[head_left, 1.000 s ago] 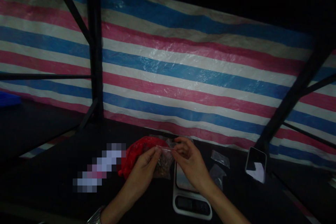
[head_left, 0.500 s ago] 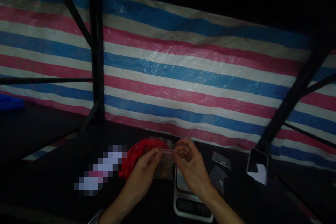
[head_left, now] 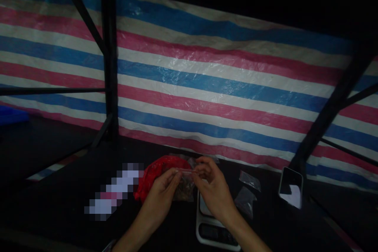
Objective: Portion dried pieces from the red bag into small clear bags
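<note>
Over on the far left, a blue object [head_left: 13,115] edges into view, and a dark upright post [head_left: 111,67] stands against the striped sheet [head_left: 206,71] running along the far side in blue, white and pink. Nearer, a pixelated pale patch [head_left: 113,191] lies on the dark desk [head_left: 73,193], its detail hidden. Right beside it, here's a crumpled red bag [head_left: 146,179], glossy, partly covered by the left hand [head_left: 167,187]. That hand has thumb and fingers pinched together on the left end of a clear bag's top edge [head_left: 185,171]; brownish contents [head_left: 185,191] show just below, though whether inside that bag or behind it is hard to tell. And the right hand [head_left: 208,177] pinches the other end, fingers curled, the edge stretched between the two. Under the right hand and forearm sits a white-rimmed scale [head_left: 201,224], its dark display on the near side. Further right, two small clear packets [head_left: 245,201] lie close together, one farther off, one nearer. Then a phone [head_left: 291,187], pale glare across its screen, rests near the foot of a slanting dark post [head_left: 327,114].
</note>
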`<act>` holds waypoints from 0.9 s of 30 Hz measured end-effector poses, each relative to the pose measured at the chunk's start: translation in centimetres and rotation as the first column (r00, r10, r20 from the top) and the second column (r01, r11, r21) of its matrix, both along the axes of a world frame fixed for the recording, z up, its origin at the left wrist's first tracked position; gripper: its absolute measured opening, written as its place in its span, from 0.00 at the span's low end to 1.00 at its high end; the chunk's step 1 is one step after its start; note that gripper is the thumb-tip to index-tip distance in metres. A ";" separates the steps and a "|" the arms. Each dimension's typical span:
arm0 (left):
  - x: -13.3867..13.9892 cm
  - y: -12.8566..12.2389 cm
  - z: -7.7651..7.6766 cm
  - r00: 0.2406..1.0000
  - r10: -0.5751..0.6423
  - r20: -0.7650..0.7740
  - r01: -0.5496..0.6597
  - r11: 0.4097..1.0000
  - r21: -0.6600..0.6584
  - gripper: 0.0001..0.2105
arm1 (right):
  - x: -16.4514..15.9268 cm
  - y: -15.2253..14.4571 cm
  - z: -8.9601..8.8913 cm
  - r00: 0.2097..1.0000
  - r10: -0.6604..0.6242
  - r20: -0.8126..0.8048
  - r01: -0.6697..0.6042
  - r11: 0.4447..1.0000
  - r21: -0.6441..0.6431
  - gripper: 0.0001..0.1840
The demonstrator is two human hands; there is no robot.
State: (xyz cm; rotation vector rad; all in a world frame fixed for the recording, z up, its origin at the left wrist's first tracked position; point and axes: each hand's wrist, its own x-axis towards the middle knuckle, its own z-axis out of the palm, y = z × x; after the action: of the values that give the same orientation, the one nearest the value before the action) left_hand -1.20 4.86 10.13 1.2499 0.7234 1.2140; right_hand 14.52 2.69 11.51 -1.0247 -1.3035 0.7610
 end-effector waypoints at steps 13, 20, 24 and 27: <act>0.5 -0.1 0.2 1.000 -0.019 0.006 0.019 0.999 -0.027 0.26 | -0.1 -0.1 0.1 1.000 -0.014 0.023 0.014 1.000 -0.004 0.14; 1.0 -0.2 0.2 1.000 -0.023 0.009 0.023 0.999 -0.022 0.26 | 0.5 -0.1 -0.1 0.998 0.046 -0.052 -0.048 0.998 -0.040 0.22; 1.8 -0.3 -0.8 1.000 -0.008 -0.021 0.007 1.000 -0.027 0.27 | 1.8 -0.3 -0.2 1.000 0.022 -0.008 -0.023 0.999 -0.042 0.21; 2.3 0.0 -2.3 0.997 0.055 -0.052 -0.058 0.996 -0.074 0.31 | 4.4 -0.2 -0.9 0.989 -0.106 0.098 0.112 0.992 -0.053 0.20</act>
State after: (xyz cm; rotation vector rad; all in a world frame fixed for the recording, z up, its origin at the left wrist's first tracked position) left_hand 1.12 4.86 7.84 1.2081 0.8387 1.1941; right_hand 18.93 2.50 10.59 -1.1821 -1.3006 0.6775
